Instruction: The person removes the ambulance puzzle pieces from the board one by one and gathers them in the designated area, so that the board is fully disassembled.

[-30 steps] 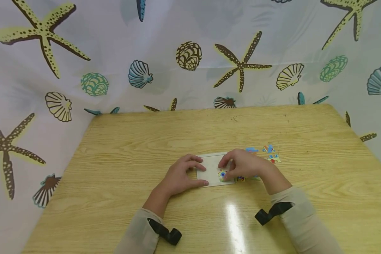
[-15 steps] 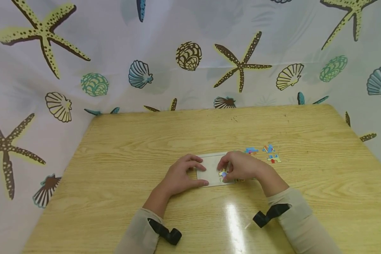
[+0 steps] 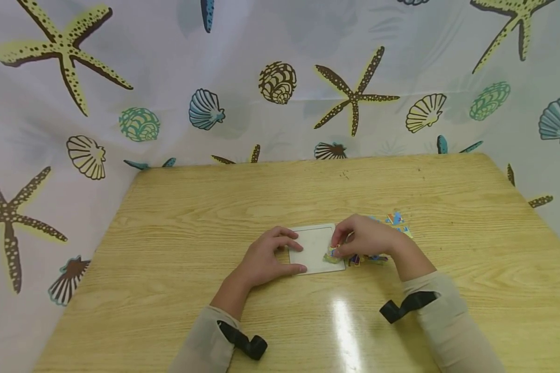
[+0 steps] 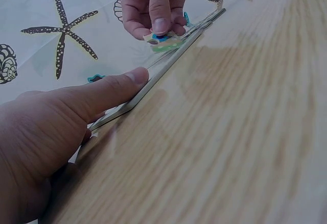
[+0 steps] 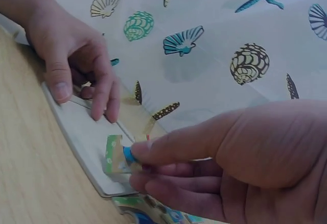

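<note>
A white puzzle board (image 3: 313, 254) lies flat on the wooden table. Along its left side, the left hand (image 3: 269, 258) rests with thumb and fingers spread, their tips on the board; the thumb (image 4: 120, 87) lies straight along the near edge in the left wrist view. The right hand (image 3: 366, 239) pinches a small jigsaw piece (image 5: 113, 155) between thumb and fingers. This piece is green and tan with a blue patch, and is held tilted over the right part of the board. Its far side is hidden by the fingers.
Several colourful jigsaw pieces (image 3: 395, 218) lie right of the board, some partly under the right hand. The wooden table (image 3: 191, 217) extends around. A white curtain (image 3: 242, 119) printed with shells and starfish hangs behind and at the sides.
The right hand first shifts slightly, then lifts and moves a little right with the piece, which turns and tilts in the fingers. The left hand and board keep their place.
</note>
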Demonstrator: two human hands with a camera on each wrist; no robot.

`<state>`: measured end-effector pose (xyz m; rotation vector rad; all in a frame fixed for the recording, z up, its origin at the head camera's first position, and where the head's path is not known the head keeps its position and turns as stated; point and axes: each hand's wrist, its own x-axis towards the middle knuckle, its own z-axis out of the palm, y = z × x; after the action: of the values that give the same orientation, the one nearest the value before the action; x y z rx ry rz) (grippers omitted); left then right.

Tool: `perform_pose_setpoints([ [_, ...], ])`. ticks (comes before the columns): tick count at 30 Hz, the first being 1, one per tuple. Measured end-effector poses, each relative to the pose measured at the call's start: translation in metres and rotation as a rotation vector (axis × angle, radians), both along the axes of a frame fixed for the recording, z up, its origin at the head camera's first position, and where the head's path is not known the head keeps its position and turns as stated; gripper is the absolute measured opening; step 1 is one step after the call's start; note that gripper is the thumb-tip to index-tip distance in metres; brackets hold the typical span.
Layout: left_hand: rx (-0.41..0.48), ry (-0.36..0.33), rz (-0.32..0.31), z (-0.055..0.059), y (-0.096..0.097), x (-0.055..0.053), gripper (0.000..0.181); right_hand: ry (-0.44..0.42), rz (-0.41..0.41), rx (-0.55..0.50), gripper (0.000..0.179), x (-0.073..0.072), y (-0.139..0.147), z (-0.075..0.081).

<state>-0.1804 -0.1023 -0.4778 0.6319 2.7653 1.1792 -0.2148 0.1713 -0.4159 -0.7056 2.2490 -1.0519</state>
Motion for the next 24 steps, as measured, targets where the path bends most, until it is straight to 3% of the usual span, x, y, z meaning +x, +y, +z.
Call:
perform_pose_setpoints([
  [7, -0.008, -0.007, 0.009, -0.001, 0.000, 0.000, 0.036, -0.160, -0.059, -0.163, 0.021, -0.007, 0.013, -0.001],
  [14, 0.005, -0.010, 0.006, -0.002, -0.001, 0.000, 0.036, -0.213, -0.039, -0.180, 0.022, -0.011, 0.023, -0.001],
  [19, 0.003, -0.015, 0.007, -0.002, 0.000, -0.001, 0.036, -0.281, -0.084, -0.217, 0.027, -0.014, 0.033, -0.003],
  [24, 0.003, -0.016, 0.006, -0.002, 0.001, -0.001, 0.036, -0.283, -0.106, -0.246, 0.030, -0.016, 0.044, -0.002],
])
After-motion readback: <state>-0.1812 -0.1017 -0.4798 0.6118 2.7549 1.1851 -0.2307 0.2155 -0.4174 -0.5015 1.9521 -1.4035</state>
